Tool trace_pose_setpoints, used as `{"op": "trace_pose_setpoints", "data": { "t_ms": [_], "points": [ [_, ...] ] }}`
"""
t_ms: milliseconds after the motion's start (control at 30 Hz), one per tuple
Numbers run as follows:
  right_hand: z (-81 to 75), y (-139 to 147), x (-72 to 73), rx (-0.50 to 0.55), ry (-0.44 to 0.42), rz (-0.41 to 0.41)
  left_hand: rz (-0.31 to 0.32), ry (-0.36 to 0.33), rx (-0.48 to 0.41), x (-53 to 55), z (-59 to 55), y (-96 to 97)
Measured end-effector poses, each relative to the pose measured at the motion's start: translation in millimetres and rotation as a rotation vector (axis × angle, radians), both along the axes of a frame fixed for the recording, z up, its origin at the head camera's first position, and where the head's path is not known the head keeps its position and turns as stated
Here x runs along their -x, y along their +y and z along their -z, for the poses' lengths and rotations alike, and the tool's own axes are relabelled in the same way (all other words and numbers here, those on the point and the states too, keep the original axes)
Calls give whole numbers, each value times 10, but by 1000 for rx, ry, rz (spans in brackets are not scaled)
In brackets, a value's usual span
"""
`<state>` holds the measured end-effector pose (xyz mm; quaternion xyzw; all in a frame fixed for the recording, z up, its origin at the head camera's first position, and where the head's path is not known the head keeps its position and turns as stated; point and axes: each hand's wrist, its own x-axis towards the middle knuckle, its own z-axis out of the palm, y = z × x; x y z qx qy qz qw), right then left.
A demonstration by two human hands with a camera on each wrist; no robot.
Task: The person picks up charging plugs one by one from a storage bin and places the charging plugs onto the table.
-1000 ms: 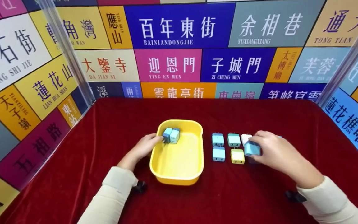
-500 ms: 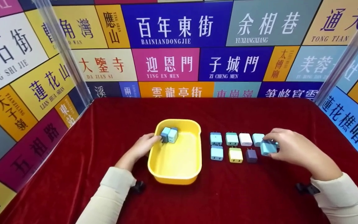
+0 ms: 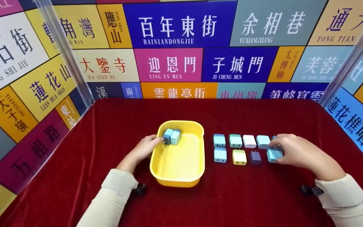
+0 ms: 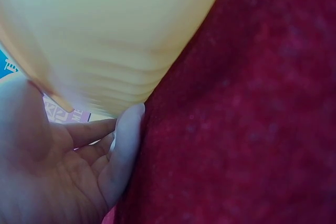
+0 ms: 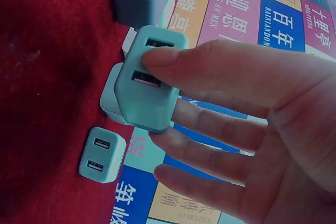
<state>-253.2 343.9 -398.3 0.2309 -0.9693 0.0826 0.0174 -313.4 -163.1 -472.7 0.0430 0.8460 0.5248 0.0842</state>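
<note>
My right hand (image 3: 298, 156) pinches a light teal USB wall charger (image 5: 149, 80), thumb across its port face and fingers behind. In the head view this charger is low at the right end of the front row, beside a dark purple charger (image 3: 255, 157). My left hand (image 3: 144, 149) holds the left side of a yellow plastic tub (image 3: 181, 183) near its far end; in the left wrist view, the thumb lies against the outer wall. Inside the tub, two blue-teal chargers (image 3: 175, 137) stand together at the far left corner.
The front row also has a yellow charger (image 3: 239, 157) and a light blue one (image 3: 220, 155). Behind it stand a white charger (image 3: 249, 141) and several teal or blue ones. Red velvet cloth (image 3: 232, 195) covers the table. Printed sign panels (image 3: 181, 25) wall the back and sides.
My right hand has carried the teal charger to the right, past the dark purple one, then lowered it slightly toward the cloth. The left hand keeps its place on the tub.
</note>
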Motion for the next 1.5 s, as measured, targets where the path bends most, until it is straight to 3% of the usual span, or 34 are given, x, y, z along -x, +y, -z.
{"op": "trace_pose_setpoints", "data": {
  "t_ms": [400, 700, 1500],
  "points": [
    [155, -71, 42, -28, 29, -56, -1, 19, 9, 3, 8, -18],
    [249, -97, 60, -48, 23, -72, -10, -7, -1, -4, -7, -6],
    [225, -82, 49, -36, -8, -70, -11, 14, 23, -14, -13, 12]
  ]
}}
